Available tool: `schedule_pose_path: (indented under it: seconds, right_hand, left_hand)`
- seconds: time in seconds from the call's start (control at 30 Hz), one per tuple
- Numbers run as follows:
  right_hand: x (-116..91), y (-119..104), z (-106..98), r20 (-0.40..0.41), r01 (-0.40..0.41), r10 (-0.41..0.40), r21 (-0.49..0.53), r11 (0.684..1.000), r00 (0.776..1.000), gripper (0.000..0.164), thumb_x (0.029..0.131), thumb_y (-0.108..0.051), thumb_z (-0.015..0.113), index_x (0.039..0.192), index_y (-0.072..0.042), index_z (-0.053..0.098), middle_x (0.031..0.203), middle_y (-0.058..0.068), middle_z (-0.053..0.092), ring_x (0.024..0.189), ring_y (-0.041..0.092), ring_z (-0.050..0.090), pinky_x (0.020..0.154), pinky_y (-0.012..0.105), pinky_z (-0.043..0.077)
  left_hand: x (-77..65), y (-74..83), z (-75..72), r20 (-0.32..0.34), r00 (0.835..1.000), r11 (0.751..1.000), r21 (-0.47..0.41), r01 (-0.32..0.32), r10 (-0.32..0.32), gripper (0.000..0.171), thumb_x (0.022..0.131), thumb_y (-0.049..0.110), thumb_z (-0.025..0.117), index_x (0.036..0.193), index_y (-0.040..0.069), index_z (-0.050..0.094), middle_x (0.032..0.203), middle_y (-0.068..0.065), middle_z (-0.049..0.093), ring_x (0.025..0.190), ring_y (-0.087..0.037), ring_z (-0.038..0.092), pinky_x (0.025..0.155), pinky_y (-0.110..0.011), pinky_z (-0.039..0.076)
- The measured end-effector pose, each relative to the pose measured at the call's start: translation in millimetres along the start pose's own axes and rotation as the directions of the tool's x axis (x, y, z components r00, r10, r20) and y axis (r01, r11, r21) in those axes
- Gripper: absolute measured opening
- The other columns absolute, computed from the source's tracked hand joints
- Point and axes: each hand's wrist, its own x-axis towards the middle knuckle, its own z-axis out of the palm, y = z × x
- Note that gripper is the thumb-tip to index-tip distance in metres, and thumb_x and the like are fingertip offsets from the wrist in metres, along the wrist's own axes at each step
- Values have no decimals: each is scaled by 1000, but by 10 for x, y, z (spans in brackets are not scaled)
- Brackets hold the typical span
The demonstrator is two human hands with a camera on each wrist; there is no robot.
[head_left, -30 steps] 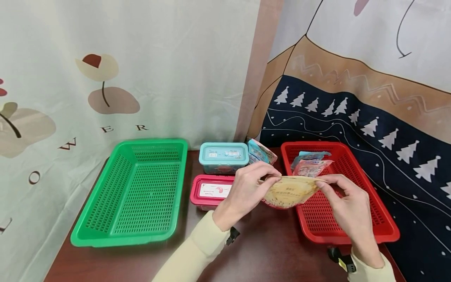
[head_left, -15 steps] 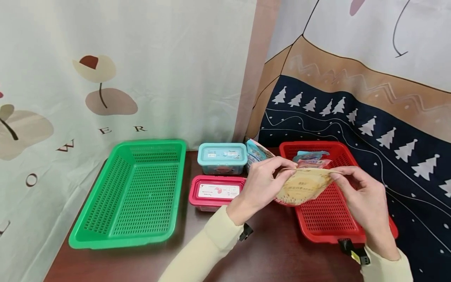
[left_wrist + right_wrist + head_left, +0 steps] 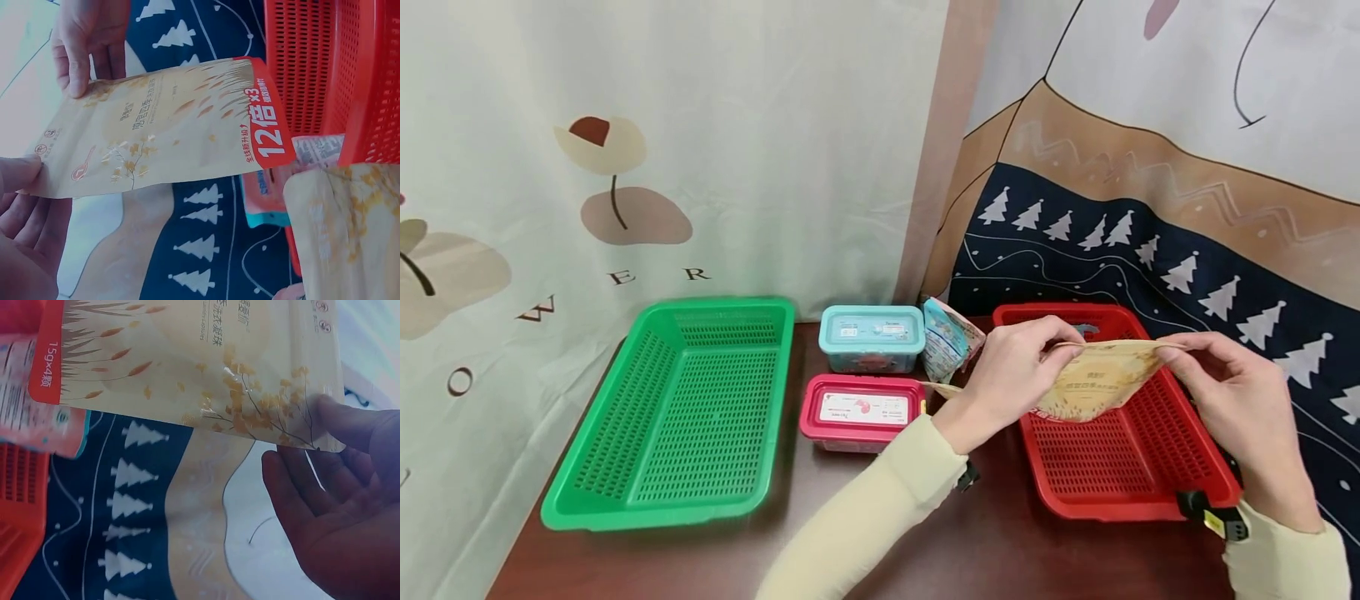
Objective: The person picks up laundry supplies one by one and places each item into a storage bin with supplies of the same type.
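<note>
A beige pouch (image 3: 1097, 385) with a yellow plant print and a red lower band hangs above the red basket (image 3: 1112, 507). My left hand (image 3: 1011, 371) pinches its top edge near one corner. Close to the other top corner my right hand (image 3: 1240, 400) grips it between thumb and fingers. In the left wrist view the pouch's printed front shows, the red band pointing away from both hands. Behind it in that view is a pink-and-blue pouch (image 3: 265, 197). A second beige pouch (image 3: 353, 234) stands near the red basket, mostly hidden behind my left forearm in the head view.
To the left lies a green basket (image 3: 752, 492). Between the baskets stand a light blue lidded box (image 3: 872, 333) and a magenta lidded box (image 3: 861, 410). A blue-and-pink pouch (image 3: 947, 337) leans beside the blue box. Printed curtains (image 3: 775, 167) close off the back.
Both hands have carried the beige pouch to the right and slightly up, from the red basket's left edge to over it. The second beige pouch's corner now shows past my left wrist.
</note>
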Motion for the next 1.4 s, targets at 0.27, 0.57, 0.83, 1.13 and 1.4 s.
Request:
schedule_pose_path:
  seconds: [0.27,0.57,0.83,1.13,1.4]
  right_hand:
    - [186,298,-45,37,102,-100,-48,994,994,16,95,-4,73,111,0,75,97,-40,55,84,-14,53,70,1,43]
    - [259,551,49,144,66,-50,-106,992,988,16,98,-17,73,109,-6,76,91,-13,70,72,-4,54,61,6,46]
    - [329,716,183,232,142,-100,-175,974,968,13,98,-11,73,107,-5,78,97,21,74,69,7,52,58,8,44]
    - [402,790,270,341,162,-77,-227,960,937,13,99,-10,71,107,-2,77,90,15,72,71,23,52,51,22,45]
    - [448,832,354,366,193,-98,-233,953,925,9,95,-3,73,102,1,77,83,11,68,65,21,50,47,25,41]
  left_hand:
    - [70,-33,223,55,998,993,108,-38,32,10,102,20,68,110,15,73,105,4,75,80,0,59,72,-3,43]
    - [89,-199,404,99,995,979,203,10,-30,7,102,21,68,106,18,74,100,7,75,78,1,62,68,-6,45]
    - [70,-352,536,139,989,933,360,-12,-41,10,102,22,68,104,20,78,95,9,74,77,0,64,66,-9,48]
    - [96,-444,658,214,972,887,463,-11,-99,16,105,20,63,96,23,77,86,10,70,66,-3,58,53,-17,44]
    - [73,-485,739,225,966,836,548,-15,-130,14,103,18,65,96,23,75,80,9,68,61,-5,58,51,-20,46]
